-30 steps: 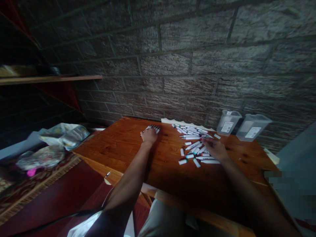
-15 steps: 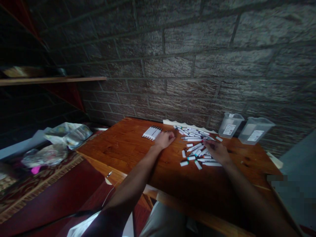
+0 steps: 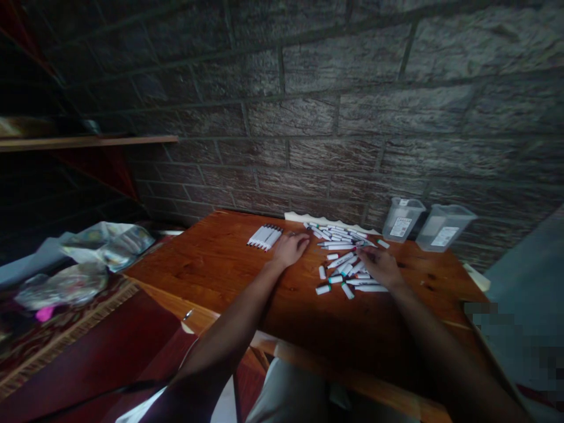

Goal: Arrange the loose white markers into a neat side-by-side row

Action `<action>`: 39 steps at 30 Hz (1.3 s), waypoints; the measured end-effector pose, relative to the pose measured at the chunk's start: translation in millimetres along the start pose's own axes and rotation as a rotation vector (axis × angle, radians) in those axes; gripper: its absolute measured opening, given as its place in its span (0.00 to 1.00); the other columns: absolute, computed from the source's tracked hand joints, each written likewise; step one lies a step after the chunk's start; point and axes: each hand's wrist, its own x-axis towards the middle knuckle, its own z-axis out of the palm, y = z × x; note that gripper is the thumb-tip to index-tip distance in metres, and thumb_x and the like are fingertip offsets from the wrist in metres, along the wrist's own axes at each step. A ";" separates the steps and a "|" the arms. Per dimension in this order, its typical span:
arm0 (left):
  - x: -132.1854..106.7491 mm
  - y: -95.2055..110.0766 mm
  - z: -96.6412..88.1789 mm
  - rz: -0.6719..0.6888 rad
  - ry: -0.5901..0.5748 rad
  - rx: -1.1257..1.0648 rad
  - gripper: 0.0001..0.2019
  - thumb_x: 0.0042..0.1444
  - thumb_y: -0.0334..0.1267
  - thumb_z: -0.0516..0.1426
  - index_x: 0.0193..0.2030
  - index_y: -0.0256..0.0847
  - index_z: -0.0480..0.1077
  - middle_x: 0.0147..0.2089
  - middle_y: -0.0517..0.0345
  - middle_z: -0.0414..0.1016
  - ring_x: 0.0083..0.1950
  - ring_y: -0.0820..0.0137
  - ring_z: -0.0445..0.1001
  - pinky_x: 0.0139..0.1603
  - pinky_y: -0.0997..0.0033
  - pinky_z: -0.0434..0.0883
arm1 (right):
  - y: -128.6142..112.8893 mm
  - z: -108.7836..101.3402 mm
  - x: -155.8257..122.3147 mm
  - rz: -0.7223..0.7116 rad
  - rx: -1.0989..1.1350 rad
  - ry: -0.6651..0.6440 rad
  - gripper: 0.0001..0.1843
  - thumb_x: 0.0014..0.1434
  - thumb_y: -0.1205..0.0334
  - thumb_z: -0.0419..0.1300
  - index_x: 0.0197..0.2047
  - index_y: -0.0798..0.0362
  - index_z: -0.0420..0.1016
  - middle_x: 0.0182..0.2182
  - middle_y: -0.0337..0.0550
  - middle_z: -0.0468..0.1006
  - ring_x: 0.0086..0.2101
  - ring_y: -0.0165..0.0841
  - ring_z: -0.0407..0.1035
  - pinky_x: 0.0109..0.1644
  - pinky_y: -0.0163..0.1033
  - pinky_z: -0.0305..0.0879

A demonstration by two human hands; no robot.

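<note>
My left hand rests on the wooden table with its fingers curled in, and nothing shows in them. Just left of it, several white markers with dark ends lie side by side in a neat row. My right hand is over the right side of a loose marker pile. Its thumb and fingers pinch at a marker with a small red end, mostly hidden by the fingers. Nearer to me, more markers and short white pieces with green or orange ends lie scattered.
Two clear plastic containers with labels stand at the back right of the table. A white wavy-edged strip lies along the brick wall. Plastic bags sit at the left, below a wall shelf.
The view has shifted slightly, so everything sits a little further left. Both hands stay almost in the same places over the table, and the marker row looks unchanged.
</note>
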 end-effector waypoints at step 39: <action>6.7 16.5 10.5 0.137 -0.124 -0.031 0.11 0.60 0.43 0.55 0.40 0.44 0.78 0.42 0.53 0.80 0.47 0.61 0.75 0.54 0.63 0.66 | -2.6 0.0 -0.2 -0.036 0.051 0.004 0.19 0.60 0.48 0.53 0.38 0.50 0.81 0.35 0.43 0.84 0.35 0.37 0.77 0.43 0.40 0.71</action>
